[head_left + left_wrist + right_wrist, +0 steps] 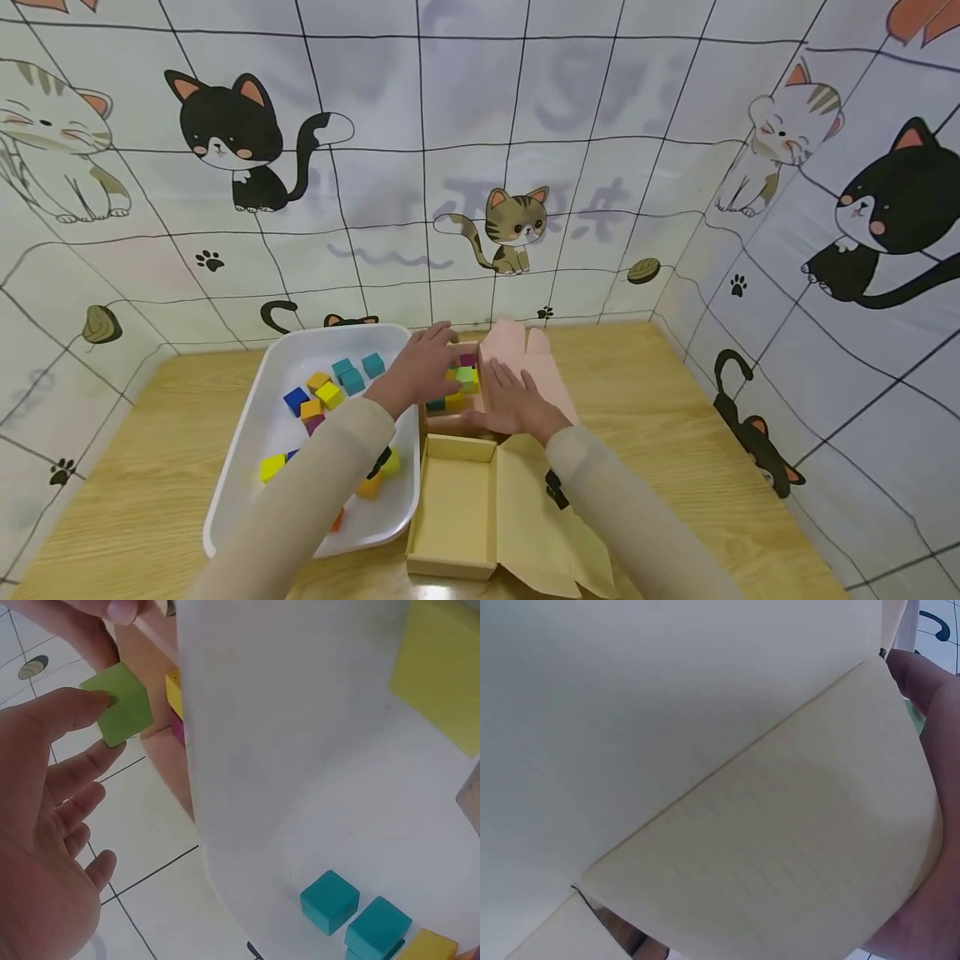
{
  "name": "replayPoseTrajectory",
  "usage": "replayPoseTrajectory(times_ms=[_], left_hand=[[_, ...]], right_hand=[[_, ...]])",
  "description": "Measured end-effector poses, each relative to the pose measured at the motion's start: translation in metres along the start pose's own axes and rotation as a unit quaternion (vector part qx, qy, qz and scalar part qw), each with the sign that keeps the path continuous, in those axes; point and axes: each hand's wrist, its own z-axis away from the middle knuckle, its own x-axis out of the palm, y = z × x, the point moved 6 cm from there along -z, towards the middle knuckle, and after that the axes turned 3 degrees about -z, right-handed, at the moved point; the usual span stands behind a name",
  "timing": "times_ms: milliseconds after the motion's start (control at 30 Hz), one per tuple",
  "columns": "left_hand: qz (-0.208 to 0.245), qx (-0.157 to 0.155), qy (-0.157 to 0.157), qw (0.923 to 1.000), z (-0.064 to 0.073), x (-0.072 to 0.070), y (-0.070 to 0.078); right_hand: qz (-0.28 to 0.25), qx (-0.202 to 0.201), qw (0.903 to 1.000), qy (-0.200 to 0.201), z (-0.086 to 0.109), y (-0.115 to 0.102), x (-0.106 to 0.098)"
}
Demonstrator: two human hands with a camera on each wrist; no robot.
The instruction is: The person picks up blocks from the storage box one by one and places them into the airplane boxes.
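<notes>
My left hand (422, 367) pinches a green cube (124, 705) between thumb and fingertip, over a small pink box (442, 423) that has yellow, purple and blue cubes in it. The box's pink lid (542, 360) is folded out to the right. On the right edge of that box rests my right hand (517, 402), its fingers straight and pointing away from me. In the right wrist view, a pale cardboard flap (780, 817) hides most of this hand.
Left of the boxes, a white tray (243, 454) holds loose cubes, among them teal cubes (351, 382) and a yellow cube (328, 394). Nearer to me lies a yellow cardboard box (453, 508) with its lid (528, 508) open to the right. Cat-print sheeting (390, 192) surrounds the table.
</notes>
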Motion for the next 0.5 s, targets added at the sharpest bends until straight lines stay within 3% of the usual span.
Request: replayPoseTrajectory(times_ms=[200,300,500], left_hand=[[-0.028,-0.004,-0.026,0.9993,-0.011,0.012,0.001],[-0.025,0.004,-0.021,0.9995,-0.015,0.016,0.004],[-0.025,0.018,-0.040,0.9987,-0.021,0.026,0.016]], right_hand=[[-0.010,-0.004,0.9999,0.002,0.000,-0.002,-0.004],[-0.013,-0.002,0.9999,0.008,0.000,-0.003,-0.006],[-0.013,0.005,0.9999,0.004,0.005,0.000,-0.005]])
